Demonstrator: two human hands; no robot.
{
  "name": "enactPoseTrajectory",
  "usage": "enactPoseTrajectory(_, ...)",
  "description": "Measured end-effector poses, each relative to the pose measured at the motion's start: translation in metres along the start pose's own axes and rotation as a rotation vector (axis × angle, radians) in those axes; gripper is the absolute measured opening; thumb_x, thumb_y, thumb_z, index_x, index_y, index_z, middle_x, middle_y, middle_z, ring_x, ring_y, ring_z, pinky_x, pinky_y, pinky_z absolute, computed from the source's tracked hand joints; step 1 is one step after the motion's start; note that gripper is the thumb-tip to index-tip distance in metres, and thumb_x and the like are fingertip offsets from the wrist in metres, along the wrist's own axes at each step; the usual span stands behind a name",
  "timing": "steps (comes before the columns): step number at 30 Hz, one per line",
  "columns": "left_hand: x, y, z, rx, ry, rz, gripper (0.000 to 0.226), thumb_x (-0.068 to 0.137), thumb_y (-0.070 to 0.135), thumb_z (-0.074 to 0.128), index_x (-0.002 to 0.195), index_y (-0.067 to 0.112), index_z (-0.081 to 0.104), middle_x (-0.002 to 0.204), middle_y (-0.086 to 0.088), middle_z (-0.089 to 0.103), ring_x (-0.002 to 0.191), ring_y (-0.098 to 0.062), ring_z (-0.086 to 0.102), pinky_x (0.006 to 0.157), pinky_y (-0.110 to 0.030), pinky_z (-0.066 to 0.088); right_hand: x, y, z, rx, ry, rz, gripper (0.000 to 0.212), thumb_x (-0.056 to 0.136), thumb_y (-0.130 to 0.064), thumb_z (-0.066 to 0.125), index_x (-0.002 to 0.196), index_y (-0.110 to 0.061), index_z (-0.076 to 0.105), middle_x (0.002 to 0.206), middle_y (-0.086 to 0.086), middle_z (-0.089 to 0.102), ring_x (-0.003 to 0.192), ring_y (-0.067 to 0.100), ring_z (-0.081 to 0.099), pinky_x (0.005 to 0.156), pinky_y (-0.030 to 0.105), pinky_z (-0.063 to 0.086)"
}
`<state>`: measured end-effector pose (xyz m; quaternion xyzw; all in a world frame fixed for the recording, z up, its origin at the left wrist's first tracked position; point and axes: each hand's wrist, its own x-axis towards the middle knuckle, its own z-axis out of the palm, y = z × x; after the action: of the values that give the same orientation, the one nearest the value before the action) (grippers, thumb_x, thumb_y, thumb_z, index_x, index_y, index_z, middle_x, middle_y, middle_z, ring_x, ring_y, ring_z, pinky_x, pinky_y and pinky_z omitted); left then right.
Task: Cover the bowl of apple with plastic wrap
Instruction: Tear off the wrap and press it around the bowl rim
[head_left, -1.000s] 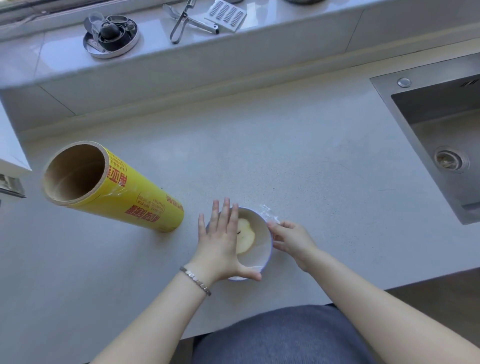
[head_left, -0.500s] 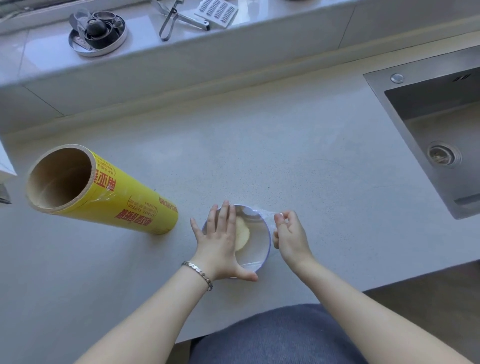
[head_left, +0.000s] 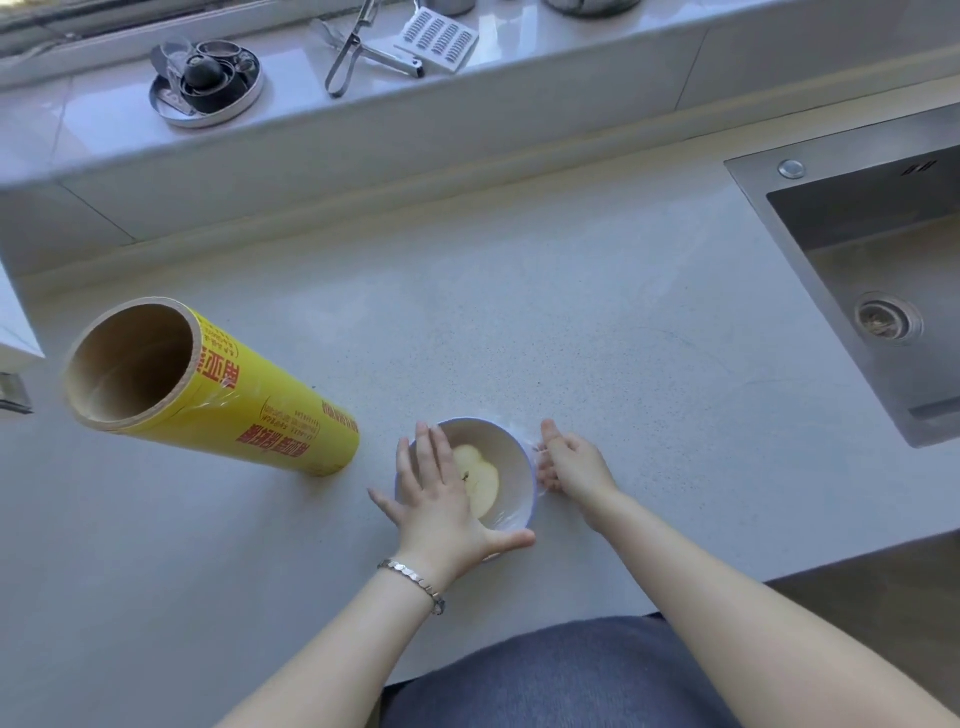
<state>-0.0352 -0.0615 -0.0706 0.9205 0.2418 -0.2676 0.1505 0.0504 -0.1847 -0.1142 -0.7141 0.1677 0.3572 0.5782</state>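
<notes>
Here, bowl (head_left: 511, 457): white with a blue rim, standing on the pale countertop (head_left: 571, 332) close to its near edge, just in front of the person.
Apple (head_left: 480, 480): a cut half lying face up inside the bowl, its left part covered by the left hand.
Plastic wrap (head_left: 522, 431): a clear film over the bowl's mouth, seen mostly as a shine at the far right rim; its edges are hard to trace.
Left hand (head_left: 441, 499): flat and spread, palm down on top of the bowl, thumb reaching along the near rim; a silver bracelet (head_left: 415, 577) sits at the wrist.
Right hand (head_left: 569, 465): against the bowl's right side, fingers bent toward the wall; whether they nip the film I cannot tell.
Roll (head_left: 218, 400): yellow with red print, lying on its side left of the bowl, near it but apart, its open cardboard end toward the camera.
Sink (head_left: 872, 270): steel, at the right, cut off by the frame.
Ledge (head_left: 363, 119): behind the counter, carrying a round metal tray of small items (head_left: 208, 80), a peeler (head_left: 345, 54) and a grater (head_left: 441, 39), well apart from the bowl.
</notes>
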Motion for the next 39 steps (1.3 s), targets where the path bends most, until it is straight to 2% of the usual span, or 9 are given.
enactPoseTrajectory(3,-0.008,0.003,0.003,-0.167,0.022,-0.118,0.146,0.048,0.080,0.062,0.141,0.008,-0.025,0.154,-0.005,-0.026,0.143,-0.028,-0.019,0.111,-0.062,0.009,-0.009,0.004,-0.006,-0.041,-0.178,0.103,0.043,0.092,-0.047,0.039,0.079,-0.013,0.063,0.076,0.003,0.063,0.070,0.014,0.059,0.064,0.021,0.046)
enactPoseTrajectory(6,-0.013,-0.003,0.001,-0.155,0.033,-0.103,0.145,0.047,0.079,0.063,0.142,0.006,-0.020,0.155,-0.012,-0.018,0.143,-0.031,-0.019,0.113,-0.058,0.002,-0.013,0.018,-0.006,0.000,-0.244,0.066,0.030,0.091,-0.038,0.046,0.086,-0.013,0.063,0.089,0.008,0.066,0.084,0.020,0.061,0.079,0.027,0.047)
enactPoseTrajectory(11,-0.003,-0.024,-0.012,0.161,-0.010,0.321,0.146,0.047,0.073,0.070,0.138,0.015,-0.030,0.140,0.001,-0.041,0.132,-0.024,-0.039,0.112,-0.056,-0.015,-0.020,0.018,-0.004,0.019,-0.207,-0.067,0.017,0.092,-0.020,0.050,0.076,-0.019,0.056,0.079,-0.001,0.060,0.075,0.009,0.057,0.075,0.022,0.043)
enactPoseTrajectory(14,0.005,-0.026,-0.013,0.263,-0.052,0.390,0.146,0.046,0.071,0.072,0.127,0.019,-0.038,0.136,0.001,-0.043,0.127,-0.021,-0.040,0.111,-0.055,-0.016,-0.023,0.011,0.000,-0.032,-0.109,-0.166,0.023,0.096,-0.017,0.039,0.076,-0.018,0.049,0.074,-0.003,0.054,0.071,0.007,0.053,0.072,0.019,0.042)
enactPoseTrajectory(19,0.007,-0.021,-0.007,0.259,-0.006,0.332,0.146,0.047,0.071,0.070,0.137,0.017,-0.032,0.153,-0.007,-0.027,0.141,-0.029,-0.026,0.112,-0.054,-0.013,-0.019,0.001,0.011,0.048,0.075,-0.143,0.020,0.098,-0.022,0.030,0.084,-0.013,0.042,0.069,0.000,0.044,0.063,0.014,0.047,0.068,0.025,0.044)
enactPoseTrajectory(25,0.008,-0.021,-0.005,0.210,-0.007,0.285,0.147,0.048,0.073,0.068,0.134,0.015,-0.036,0.153,-0.006,-0.029,0.140,-0.028,-0.027,0.112,-0.056,-0.014,-0.016,-0.002,0.014,0.060,0.120,-0.118,0.017,0.098,-0.023,0.029,0.089,-0.011,0.038,0.063,0.001,0.038,0.050,0.014,0.035,0.045,0.024,0.029)
enactPoseTrajectory(28,0.009,-0.020,-0.003,0.184,0.003,0.271,0.145,0.048,0.073,0.068,0.126,0.017,-0.041,0.153,-0.006,-0.028,0.141,-0.028,-0.027,0.112,-0.058,-0.012,-0.009,0.004,0.008,-0.096,0.194,-0.175,0.019,0.096,-0.025,0.033,0.080,-0.019,0.039,0.064,-0.002,0.039,0.055,0.013,0.036,0.050,0.027,0.024)
enactPoseTrajectory(31,0.007,-0.017,-0.002,0.165,0.013,0.259,0.147,0.047,0.072,0.068,0.130,0.016,-0.039,0.153,-0.005,-0.028,0.141,-0.028,-0.026,0.111,-0.057,-0.013,-0.007,0.007,0.010,-0.245,0.229,-0.182,0.016,0.097,-0.020,0.033,0.086,-0.010,0.037,0.065,-0.002,0.041,0.065,0.022,0.040,0.056,0.031,0.019)
enactPoseTrajectory(39,-0.001,-0.001,0.002,-0.018,0.089,0.063,0.144,0.047,0.077,0.065,0.141,0.017,-0.025,0.154,-0.009,-0.022,0.143,-0.030,-0.018,0.114,-0.057,0.001,0.014,-0.010,0.012,-0.299,0.204,-0.098,0.030,0.095,-0.034,0.036,0.084,-0.010,0.050,0.075,0.009,0.055,0.072,0.024,0.050,0.069,0.032,0.036)
